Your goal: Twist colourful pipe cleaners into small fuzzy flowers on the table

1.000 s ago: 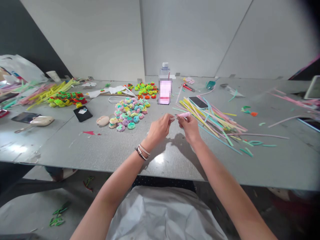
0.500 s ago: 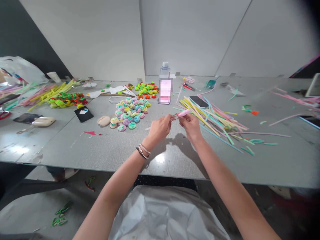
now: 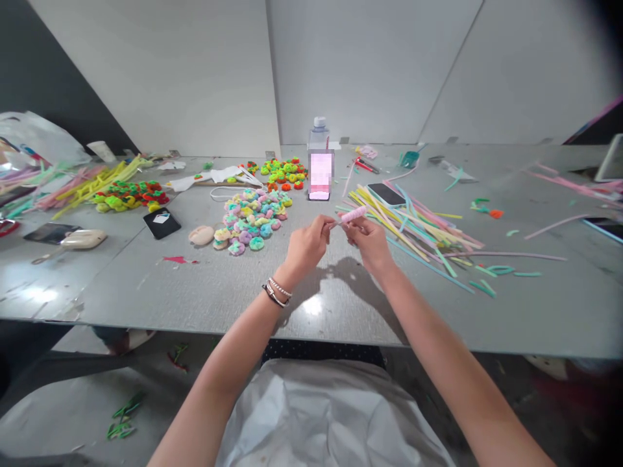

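Note:
Above the middle of the table, my right hand (image 3: pixel 368 241) grips a pink pipe cleaner (image 3: pixel 354 215) wound into a tight coil, which points up and right above the fingers. Facing it, my left hand (image 3: pixel 307 245) is closed in a pinch on a thin strand that appears to be the tail of the same pipe cleaner. The fingertips of both hands are a small gap apart. To the left of my left hand lies a heap of pastel pipe-cleaner rosettes (image 3: pixel 255 217). Straight pastel pipe cleaners (image 3: pixel 423 227) lie loose to the right of my right hand.
A phone with a blurred screen (image 3: pixel 320 175) leans on a clear bottle (image 3: pixel 319 133) at the back. Another phone (image 3: pixel 386 194) lies by the loose pipe cleaners. Red-and-green pieces (image 3: pixel 131 194), a black card-like item (image 3: pixel 162 223) and a beige case (image 3: pixel 84 239) are left; red-handled pliers (image 3: pixel 366 165) lie behind.
The pink coil has shifted slightly left and now shows more of its length. My left hand has moved a little left, and a thin strand shows between the hands.

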The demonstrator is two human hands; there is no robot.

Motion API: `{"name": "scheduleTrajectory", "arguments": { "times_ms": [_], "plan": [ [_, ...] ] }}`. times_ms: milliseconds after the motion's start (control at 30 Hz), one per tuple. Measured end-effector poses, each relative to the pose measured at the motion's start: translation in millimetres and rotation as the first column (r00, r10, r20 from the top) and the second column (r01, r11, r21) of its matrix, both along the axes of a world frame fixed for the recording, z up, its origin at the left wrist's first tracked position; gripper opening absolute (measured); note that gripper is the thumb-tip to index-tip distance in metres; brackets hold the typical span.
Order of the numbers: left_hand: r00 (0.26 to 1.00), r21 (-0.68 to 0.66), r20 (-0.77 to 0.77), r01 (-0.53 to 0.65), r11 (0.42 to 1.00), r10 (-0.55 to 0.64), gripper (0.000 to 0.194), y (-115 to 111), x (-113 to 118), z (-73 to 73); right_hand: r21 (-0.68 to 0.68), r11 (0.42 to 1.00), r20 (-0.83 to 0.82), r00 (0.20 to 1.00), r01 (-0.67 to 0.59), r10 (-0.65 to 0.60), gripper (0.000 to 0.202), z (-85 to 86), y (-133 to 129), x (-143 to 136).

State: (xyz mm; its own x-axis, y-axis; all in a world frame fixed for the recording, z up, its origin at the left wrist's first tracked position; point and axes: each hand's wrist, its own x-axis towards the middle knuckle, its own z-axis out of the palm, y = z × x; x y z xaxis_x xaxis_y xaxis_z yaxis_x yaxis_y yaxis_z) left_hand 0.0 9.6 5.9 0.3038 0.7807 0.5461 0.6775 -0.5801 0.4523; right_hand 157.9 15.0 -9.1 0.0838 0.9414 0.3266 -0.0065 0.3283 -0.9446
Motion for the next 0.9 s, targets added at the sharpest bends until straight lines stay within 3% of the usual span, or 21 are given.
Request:
{"name": "scheduleTrajectory", "arguments": {
  "times_ms": [267, 467, 633, 900],
  "plan": [
    [0.977, -0.041, -0.212, 0.011, 0.999, -0.019, 0.031, -2.0, 2.3, 1.7, -0.055, 0.998, -0.030, 0.999, 0.025, -0.027, 0.029, -3.3, 1.4, -2.0],
    [0.987, 0.000, -0.161, 0.026, 1.000, -0.025, 0.040, -2.2, 0.9, 3.8, -0.075, 0.994, -0.120, 0.989, 0.081, -0.090, 0.032, -0.6, 2.9, -1.6],
    [0.988, 0.017, -0.154, 0.003, 1.000, 0.000, 0.037, -1.3, 0.7, 3.8, -0.037, 0.999, -0.163, 0.987, -0.006, -0.001, 0.032, 2.3, 1.1, -1.3],
    [0.992, -0.081, -0.119, 0.018, 0.997, -0.028, 0.032, 1.2, 2.3, 2.2, 0.048, 0.992, -0.036, 0.992, -0.117, 0.119, 0.039, 8.5, -7.7, 1.2]
  ]
}}
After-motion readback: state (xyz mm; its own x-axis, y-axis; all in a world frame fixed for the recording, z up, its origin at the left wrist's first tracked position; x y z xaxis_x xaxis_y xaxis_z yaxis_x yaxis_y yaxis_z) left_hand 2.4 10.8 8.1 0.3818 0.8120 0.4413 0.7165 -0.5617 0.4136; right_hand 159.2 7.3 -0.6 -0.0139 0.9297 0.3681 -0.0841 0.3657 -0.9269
